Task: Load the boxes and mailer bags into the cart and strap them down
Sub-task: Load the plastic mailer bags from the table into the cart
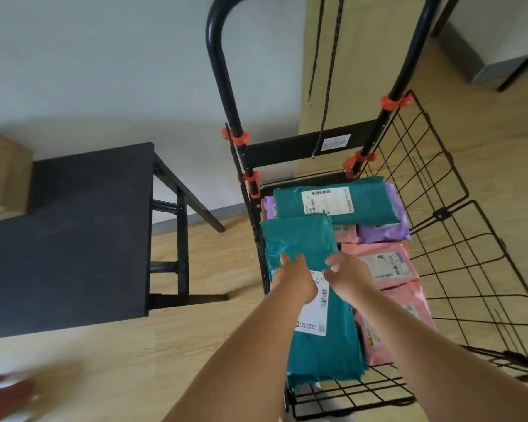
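Left grip point(296, 280), right grip point(348, 277): both released, fingers flat on teal mailer bag point(320, 339) atop stack in cart point(287, 149).
Risk: slick bag reaches near edge, may slide off.
Wire side panel point(441, 214) splayed; pink bags point(384, 263) may spill.
Strap cord point(328, 86) unhooked.

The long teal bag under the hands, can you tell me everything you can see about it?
The long teal bag is a smooth, slightly crinkled plastic mailer with a white barcode label. It lies flat, lengthwise along the left side of the wire cart, beside the pink bags. The left hand rests on it with straight fingers; the right hand is at its right edge, open, perhaps touching.
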A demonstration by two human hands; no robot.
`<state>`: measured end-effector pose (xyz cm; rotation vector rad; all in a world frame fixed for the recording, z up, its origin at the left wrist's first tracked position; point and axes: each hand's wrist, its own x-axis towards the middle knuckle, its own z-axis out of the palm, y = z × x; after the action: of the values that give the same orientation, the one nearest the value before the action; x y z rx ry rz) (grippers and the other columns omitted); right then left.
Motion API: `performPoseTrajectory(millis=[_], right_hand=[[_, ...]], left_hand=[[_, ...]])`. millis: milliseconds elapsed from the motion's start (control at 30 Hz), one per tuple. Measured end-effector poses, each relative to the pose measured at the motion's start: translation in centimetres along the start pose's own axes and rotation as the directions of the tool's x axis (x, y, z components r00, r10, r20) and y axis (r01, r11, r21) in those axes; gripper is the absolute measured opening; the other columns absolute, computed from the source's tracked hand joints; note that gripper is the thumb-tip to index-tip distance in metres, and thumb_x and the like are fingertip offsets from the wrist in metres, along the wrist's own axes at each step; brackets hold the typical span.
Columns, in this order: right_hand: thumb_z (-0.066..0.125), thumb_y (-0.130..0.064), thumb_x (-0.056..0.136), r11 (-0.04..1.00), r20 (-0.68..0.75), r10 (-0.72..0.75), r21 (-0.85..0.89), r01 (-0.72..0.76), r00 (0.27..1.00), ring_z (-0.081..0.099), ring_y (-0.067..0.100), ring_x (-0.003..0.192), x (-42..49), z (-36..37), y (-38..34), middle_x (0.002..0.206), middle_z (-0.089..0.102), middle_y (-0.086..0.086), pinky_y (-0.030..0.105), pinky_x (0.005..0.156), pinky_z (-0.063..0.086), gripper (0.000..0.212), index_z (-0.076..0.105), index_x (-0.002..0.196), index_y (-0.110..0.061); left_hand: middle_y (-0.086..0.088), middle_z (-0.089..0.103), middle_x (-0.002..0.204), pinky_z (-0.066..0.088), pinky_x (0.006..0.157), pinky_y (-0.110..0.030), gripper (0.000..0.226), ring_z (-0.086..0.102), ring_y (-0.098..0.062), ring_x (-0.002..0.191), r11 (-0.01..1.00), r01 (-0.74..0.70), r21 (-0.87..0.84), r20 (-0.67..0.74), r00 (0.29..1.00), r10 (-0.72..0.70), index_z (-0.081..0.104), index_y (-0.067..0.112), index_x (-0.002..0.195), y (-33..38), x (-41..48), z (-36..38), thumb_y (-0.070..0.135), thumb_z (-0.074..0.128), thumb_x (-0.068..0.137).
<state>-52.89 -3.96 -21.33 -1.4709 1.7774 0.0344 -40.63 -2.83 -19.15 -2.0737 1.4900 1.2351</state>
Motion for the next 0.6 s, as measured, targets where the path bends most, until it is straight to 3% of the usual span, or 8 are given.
performPoseTrajectory(millis=[100, 200, 400, 600], right_hand=[[0.055, -0.019, 0.097, 0.995, -0.002, -0.078, -0.062, 0.077, 0.997, 0.058, 0.019, 0.112, -0.4, -1.3, -1.7, 0.125, 0.064, 0.004, 0.028, 0.089, 0.043, 0.029, 0.062, 0.124, -0.014], [0.053, -0.018, 0.096, 0.981, -0.015, -0.138, -0.137, 0.135, 0.99, 0.058, 0.02, 0.113, -1.2, -2.5, -3.5, 0.124, 0.065, 0.003, 0.03, 0.093, 0.044, 0.027, 0.064, 0.121, -0.014], [0.051, -0.02, 0.093, 0.952, -0.049, -0.177, -0.261, 0.158, 0.983, 0.061, 0.018, 0.1, -3.4, -3.6, -7.0, 0.115, 0.067, -0.003, 0.03, 0.078, 0.048, 0.026, 0.064, 0.115, -0.025], [0.049, -0.024, 0.097, 0.924, -0.125, -0.253, -0.326, 0.201, 0.959, 0.057, 0.015, 0.085, -5.6, -2.9, -10.8, 0.099, 0.066, -0.005, 0.028, 0.067, 0.043, 0.018, 0.064, 0.107, -0.025]], left_hand=[[-0.013, 0.025, 0.148, 0.044, 0.099, -0.04, 0.059, 0.039, -0.034, 0.13, 0.998, -0.041, 0.04, -0.088, 0.995, 0.044, 0.033, 0.016, 0.143, 0.3, -0.9, -0.9, 0.011, 0.058, 0.09], [-0.013, 0.029, 0.143, 0.044, 0.098, -0.04, 0.054, 0.036, -0.032, 0.129, 0.997, -0.032, 0.065, -0.15, 0.988, 0.042, 0.039, 0.014, 0.138, 0.2, -1.8, -2.0, 0.011, 0.06, 0.088], [-0.01, 0.046, 0.129, 0.048, 0.097, -0.041, 0.043, 0.046, -0.028, 0.121, 0.99, -0.131, 0.056, -0.302, 0.943, 0.142, 0.049, 0.015, 0.131, -1.6, -3.8, -4.9, 0.011, 0.059, 0.09], [-0.008, 0.053, 0.122, 0.052, 0.09, -0.04, 0.04, 0.053, -0.026, 0.112, 0.987, -0.149, 0.059, -0.384, 0.91, 0.16, 0.051, 0.017, 0.128, -5.8, -6.0, -6.7, 0.012, 0.058, 0.089]])
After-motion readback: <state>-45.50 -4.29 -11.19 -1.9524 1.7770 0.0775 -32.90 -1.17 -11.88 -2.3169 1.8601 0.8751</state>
